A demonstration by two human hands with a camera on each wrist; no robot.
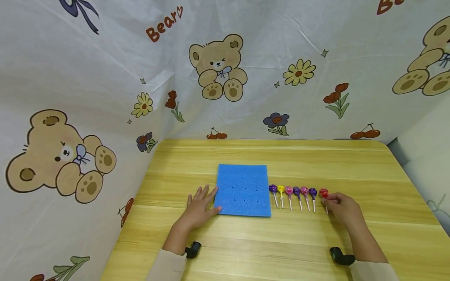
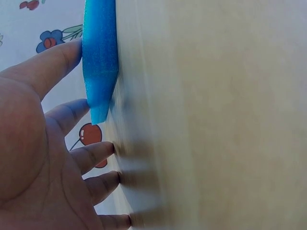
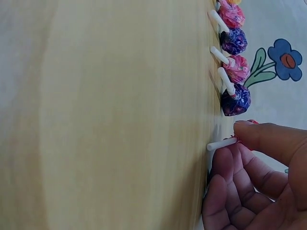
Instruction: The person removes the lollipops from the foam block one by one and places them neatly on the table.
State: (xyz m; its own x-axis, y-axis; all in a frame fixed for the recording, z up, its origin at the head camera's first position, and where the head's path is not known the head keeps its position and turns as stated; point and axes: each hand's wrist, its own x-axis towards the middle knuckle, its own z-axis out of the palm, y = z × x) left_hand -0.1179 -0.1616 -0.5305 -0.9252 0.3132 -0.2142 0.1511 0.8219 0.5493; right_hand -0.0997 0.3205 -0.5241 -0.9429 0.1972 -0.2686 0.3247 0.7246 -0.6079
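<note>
A blue foam block (image 1: 242,191) with several small holes in its top lies flat on the table. My left hand (image 1: 199,210) spreads over its left edge, thumb and index fingertips touching the foam and the other fingertips down on the table. To the block's right runs a row of wrapped lollipops, from a purple one (image 1: 273,189) beside the foam to another purple one (image 1: 312,192). At the row's right end my right hand (image 1: 342,208) pinches a red lollipop (image 1: 324,192) between thumb and fingers. In the right wrist view its white stick (image 3: 222,143) pokes out below the thumb.
The wooden table (image 1: 281,246) meets a cloth (image 1: 260,47) printed with bears and flowers at its back and left. Black wrist cameras sit at the left wrist (image 1: 193,249) and the right wrist (image 1: 341,256).
</note>
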